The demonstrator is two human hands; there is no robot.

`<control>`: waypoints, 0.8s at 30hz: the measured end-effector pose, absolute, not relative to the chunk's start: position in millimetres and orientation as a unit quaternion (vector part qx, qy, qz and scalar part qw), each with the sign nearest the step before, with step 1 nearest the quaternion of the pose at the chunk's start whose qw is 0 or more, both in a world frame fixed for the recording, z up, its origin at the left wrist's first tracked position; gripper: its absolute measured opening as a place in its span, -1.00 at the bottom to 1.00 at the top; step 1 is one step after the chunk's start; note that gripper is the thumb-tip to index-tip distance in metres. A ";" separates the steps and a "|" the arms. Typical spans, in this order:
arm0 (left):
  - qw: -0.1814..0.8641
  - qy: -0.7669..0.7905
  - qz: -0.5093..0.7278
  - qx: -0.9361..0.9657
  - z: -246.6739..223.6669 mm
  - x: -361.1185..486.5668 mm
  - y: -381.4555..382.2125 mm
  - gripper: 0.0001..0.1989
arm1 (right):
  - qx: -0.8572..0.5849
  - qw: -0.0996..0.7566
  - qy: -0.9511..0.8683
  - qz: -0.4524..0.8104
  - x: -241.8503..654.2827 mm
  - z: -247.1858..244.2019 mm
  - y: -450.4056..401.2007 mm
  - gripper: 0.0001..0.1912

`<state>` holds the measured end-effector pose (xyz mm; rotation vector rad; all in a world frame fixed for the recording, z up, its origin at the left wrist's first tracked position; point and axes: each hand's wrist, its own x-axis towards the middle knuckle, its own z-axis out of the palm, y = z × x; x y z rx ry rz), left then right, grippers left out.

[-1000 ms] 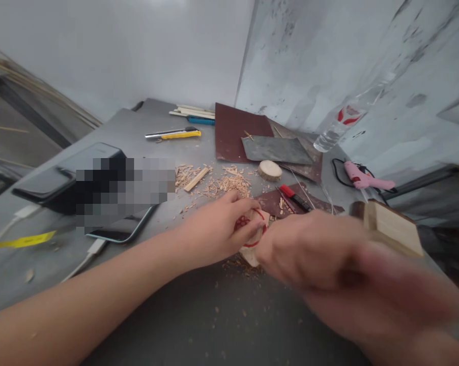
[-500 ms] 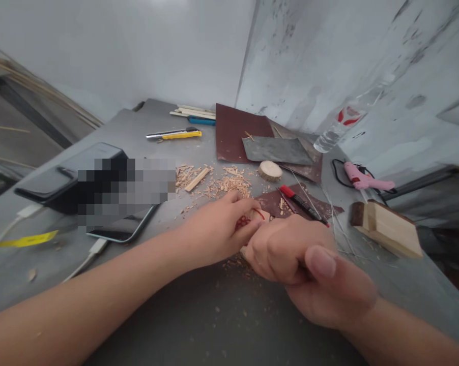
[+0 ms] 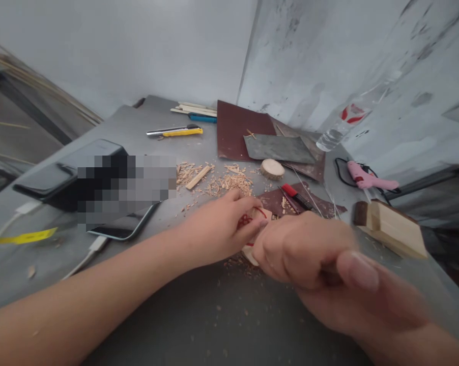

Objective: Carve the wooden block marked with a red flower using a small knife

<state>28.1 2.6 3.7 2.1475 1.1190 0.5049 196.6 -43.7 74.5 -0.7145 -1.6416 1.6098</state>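
Observation:
A pale piece of wood with red marker lines (image 3: 251, 253) lies low over the grey table, mostly covered by both hands. My left hand (image 3: 229, 223) grips it from the left, thumb and fingers closed about its edges. Curled into a fist, my right hand (image 3: 309, 254) presses close against the wood's right side. Whatever the right fingers wrap around is hidden. Wood shavings (image 3: 235, 184) are scattered behind the left hand, and a red-capped black marker (image 3: 296, 195) rests just behind the right hand.
At the back lie a yellow utility knife (image 3: 181, 131), brown sandpaper (image 3: 240, 129) and a round wood slice (image 3: 272, 169). To the right are a wooden block (image 3: 393, 229), a pink glue gun (image 3: 370, 178) and a water bottle (image 3: 342, 122). A phone (image 3: 128, 227) with a cable lies left.
My right hand has shifted right and slightly toward me, still closed, showing more of the wood's lower edge. My left hand keeps its hold in nearly the same place.

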 end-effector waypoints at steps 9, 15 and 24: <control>0.340 0.430 0.195 0.813 1.9 28.2 1.8 -0.59 | -0.244 0.408 -0.608 0.636 190.7 65.3 -41.3 -0.33; 0.332 0.451 0.179 0.809 5.2 30.0 2.5 -0.59 | -0.234 0.398 -0.679 0.572 188.3 57.3 -49.3 -0.36; 0.333 0.437 0.184 0.815 8.3 28.5 0.1 -0.60 | -0.248 0.417 -0.581 0.653 194.9 73.6 -38.3 -0.28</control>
